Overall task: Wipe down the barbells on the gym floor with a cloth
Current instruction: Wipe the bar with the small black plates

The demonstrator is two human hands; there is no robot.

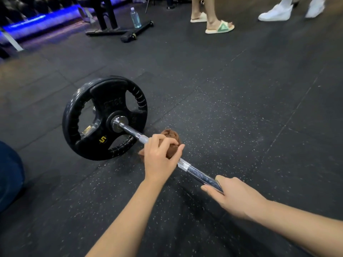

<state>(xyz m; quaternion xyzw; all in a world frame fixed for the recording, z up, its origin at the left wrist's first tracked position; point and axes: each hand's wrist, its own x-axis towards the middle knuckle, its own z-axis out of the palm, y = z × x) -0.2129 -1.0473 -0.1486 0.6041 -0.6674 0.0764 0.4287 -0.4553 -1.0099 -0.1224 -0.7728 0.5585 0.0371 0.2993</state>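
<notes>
A chrome barbell [187, 166] lies on the black rubber gym floor, running from a black weight plate [104, 117] marked 5 toward the lower right. My left hand [160, 156] grips a bunched brown cloth [171, 136] wrapped around the bar, a short way from the plate. My right hand [235, 196] holds the bar further down, thumb and fingers curled around it. The bar beyond my right hand is hidden.
Black speckled floor mats [241, 127] stretch all around. A water bottle [135, 17] stands by a black equipment base [118, 30] at the back. Two people's feet, in sandals [219, 27] and white shoes [276, 13], are at the far right. A dark blue shape [9, 175] sits at the left edge.
</notes>
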